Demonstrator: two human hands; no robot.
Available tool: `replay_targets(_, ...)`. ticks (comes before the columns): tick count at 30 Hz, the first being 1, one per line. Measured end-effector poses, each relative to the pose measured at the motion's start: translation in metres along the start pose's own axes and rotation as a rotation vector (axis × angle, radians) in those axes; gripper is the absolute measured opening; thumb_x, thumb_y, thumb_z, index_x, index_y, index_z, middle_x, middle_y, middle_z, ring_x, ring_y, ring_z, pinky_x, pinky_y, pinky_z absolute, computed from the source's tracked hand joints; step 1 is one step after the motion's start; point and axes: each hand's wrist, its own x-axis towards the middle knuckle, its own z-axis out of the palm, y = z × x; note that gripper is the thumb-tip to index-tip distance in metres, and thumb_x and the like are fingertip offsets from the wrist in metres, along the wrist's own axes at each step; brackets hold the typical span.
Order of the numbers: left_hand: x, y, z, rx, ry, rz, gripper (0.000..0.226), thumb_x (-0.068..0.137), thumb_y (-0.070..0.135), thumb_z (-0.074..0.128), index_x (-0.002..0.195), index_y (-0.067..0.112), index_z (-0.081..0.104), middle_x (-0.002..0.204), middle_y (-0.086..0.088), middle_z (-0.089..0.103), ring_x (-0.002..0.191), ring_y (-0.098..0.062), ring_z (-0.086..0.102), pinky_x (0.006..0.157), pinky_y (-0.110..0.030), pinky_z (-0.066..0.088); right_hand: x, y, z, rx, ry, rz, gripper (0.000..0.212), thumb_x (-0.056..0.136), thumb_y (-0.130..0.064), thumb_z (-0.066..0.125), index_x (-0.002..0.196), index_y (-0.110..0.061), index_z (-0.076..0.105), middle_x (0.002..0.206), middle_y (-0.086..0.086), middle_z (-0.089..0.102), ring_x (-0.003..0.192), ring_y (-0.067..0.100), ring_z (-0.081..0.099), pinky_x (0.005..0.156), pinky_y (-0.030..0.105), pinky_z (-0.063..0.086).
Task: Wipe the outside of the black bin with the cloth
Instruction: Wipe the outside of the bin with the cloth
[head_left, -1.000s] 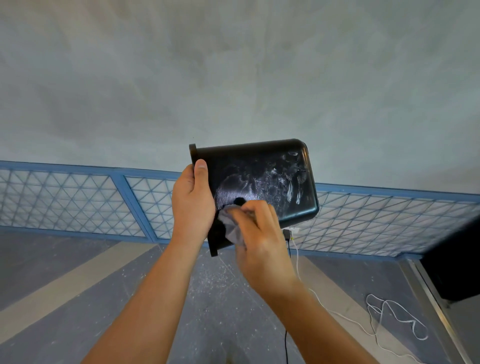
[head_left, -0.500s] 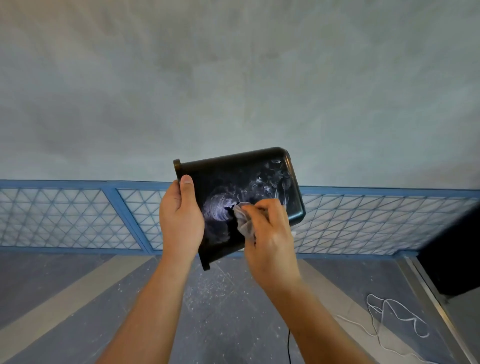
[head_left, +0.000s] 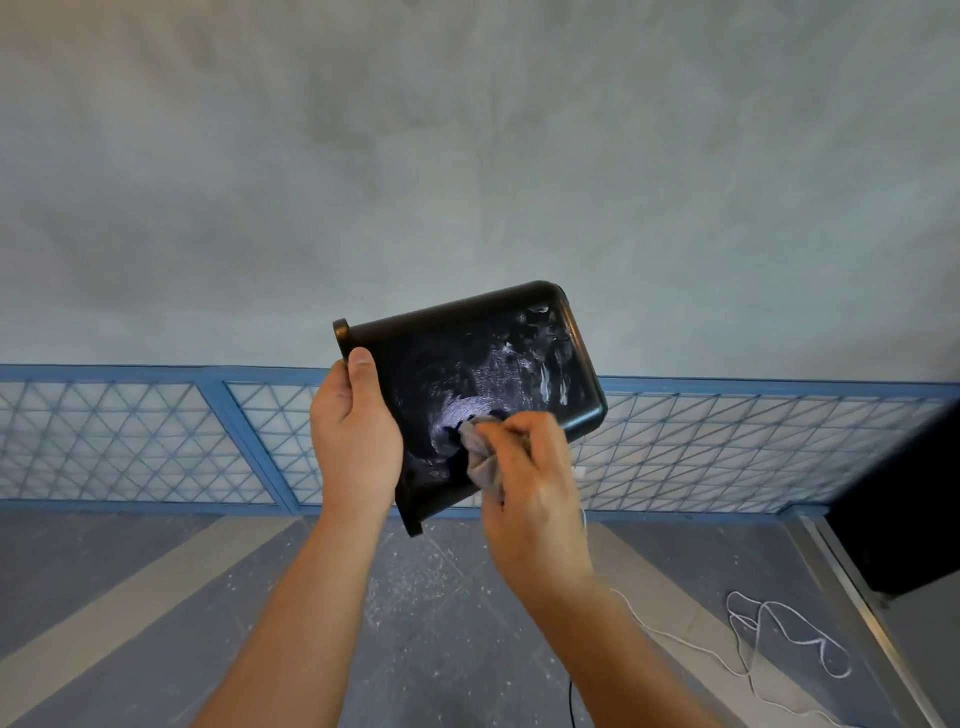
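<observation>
Lit evenly by soft, diffuse light; casts only faint shadows. Glints pale on the smeared black bin (head_left: 467, 374). Bows the blue rail (head_left: 130, 373) toward 3 and 9 o'clock. Softens slightly at the right hand (head_left: 535, 499).

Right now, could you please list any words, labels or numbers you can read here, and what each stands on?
None can be read.
The black bin shows only whitish smears, no label or brand.
The cloth in the right hand is plain.
The wall, blue lattice panels and floor carry no writing.
</observation>
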Motion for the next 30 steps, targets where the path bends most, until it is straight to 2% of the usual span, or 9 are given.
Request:
replay_targets(2, 0.0, 0.001, -0.001, 0.007, 0.008, 0.009, 0.039, 0.112, 0.046, 0.04, 0.094, 0.022, 0.066, 0.086, -0.001, 0.062, 0.076, -0.008, 0.06, 0.072, -0.029, 0.051, -0.013, -0.005, 0.003, 0.015, -0.036, -0.047, 0.027, 0.099, -0.007, 0.062, 0.124, -0.002, 0.069, 0.118, 0.009, 0.057, 0.101, 0.022, 0.059, 0.083, 0.032, 0.056)
replay_targets(5, 0.002, 0.001, -0.008, 0.003, 0.004, 0.006, 0.042, 0.112, 0.048, 0.04, 0.1, 0.018, 0.067, 0.091, -0.011, 0.064, 0.081, -0.013, 0.061, 0.077, -0.034, 0.052, -0.013, 0.015, -0.004, 0.079, 0.002, 0.022, 0.024, 0.103, -0.013, 0.062, 0.123, -0.002, 0.069, 0.121, 0.006, 0.054, 0.104, 0.022, 0.061, 0.087, 0.033, 0.058)
replay_targets(8, -0.003, 0.001, -0.009, 0.005, 0.001, 0.023, 0.042, 0.112, 0.047, 0.039, 0.098, 0.018, 0.066, 0.087, -0.009, 0.063, 0.074, -0.003, 0.059, 0.07, -0.024, 0.052, 0.001, 0.025, -0.009, 0.022, 0.044, 0.092, 0.024, 0.101, -0.012, 0.064, 0.122, -0.002, 0.068, 0.122, 0.005, 0.051, 0.103, 0.02, 0.06, 0.086, 0.035, 0.058)
replay_targets(10, -0.007, 0.003, -0.005, 0.014, 0.003, 0.043, 0.04, 0.112, 0.045, 0.039, 0.094, 0.019, 0.064, 0.082, 0.0, 0.06, 0.067, 0.003, 0.057, 0.062, -0.014, 0.049, -0.001, 0.005, -0.005, 0.037, 0.046, 0.016, 0.025, 0.105, -0.016, 0.059, 0.121, 0.0, 0.069, 0.119, 0.007, 0.053, 0.101, 0.019, 0.06, 0.087, 0.031, 0.057)
replay_targets(13, -0.01, 0.003, -0.001, 0.029, 0.018, 0.075, 0.041, 0.112, 0.042, 0.041, 0.089, 0.016, 0.062, 0.076, 0.003, 0.059, 0.063, 0.004, 0.056, 0.056, -0.012, 0.045, -0.018, -0.031, 0.003, 0.052, -0.027, -0.101, 0.034, 0.108, -0.019, 0.045, 0.124, -0.002, 0.069, 0.117, 0.01, 0.057, 0.101, 0.021, 0.058, 0.087, 0.03, 0.054)
replay_targets(18, -0.009, 0.004, -0.008, 0.04, 0.028, 0.093, 0.04, 0.113, 0.04, 0.041, 0.092, 0.014, 0.064, 0.078, 0.002, 0.063, 0.064, 0.005, 0.06, 0.059, -0.011, 0.046, 0.011, -0.026, 0.0, -0.018, -0.044, -0.083, 0.035, 0.096, -0.01, 0.053, 0.126, -0.002, 0.068, 0.116, 0.012, 0.057, 0.1, 0.025, 0.057, 0.081, 0.035, 0.056)
replay_targets(22, -0.004, 0.007, -0.017, 0.023, 0.028, 0.06, 0.044, 0.112, 0.048, 0.037, 0.097, 0.016, 0.065, 0.086, -0.003, 0.065, 0.071, -0.001, 0.062, 0.069, -0.025, 0.052, 0.009, -0.011, -0.011, -0.048, -0.018, -0.046, 0.032, 0.093, -0.005, 0.066, 0.126, -0.003, 0.068, 0.118, 0.008, 0.055, 0.103, 0.021, 0.057, 0.082, 0.032, 0.057)
replay_targets(26, -0.008, 0.006, -0.011, 0.038, 0.035, 0.105, 0.043, 0.113, 0.041, 0.04, 0.091, 0.013, 0.063, 0.078, -0.001, 0.061, 0.063, 0.003, 0.057, 0.057, -0.014, 0.047, -0.003, -0.031, 0.001, -0.022, -0.093, -0.09, 0.04, 0.089, 0.003, 0.068, 0.128, -0.004, 0.067, 0.118, 0.007, 0.055, 0.104, 0.021, 0.055, 0.082, 0.031, 0.055)
replay_targets(30, -0.009, 0.006, -0.009, 0.017, 0.01, 0.069, 0.045, 0.112, 0.043, 0.04, 0.094, 0.011, 0.066, 0.079, -0.003, 0.063, 0.064, -0.001, 0.059, 0.059, -0.016, 0.049, 0.029, -0.023, -0.001, -0.048, -0.027, -0.031, 0.042, 0.088, 0.005, 0.067, 0.129, -0.002, 0.067, 0.119, 0.01, 0.056, 0.105, 0.025, 0.057, 0.082, 0.035, 0.059)
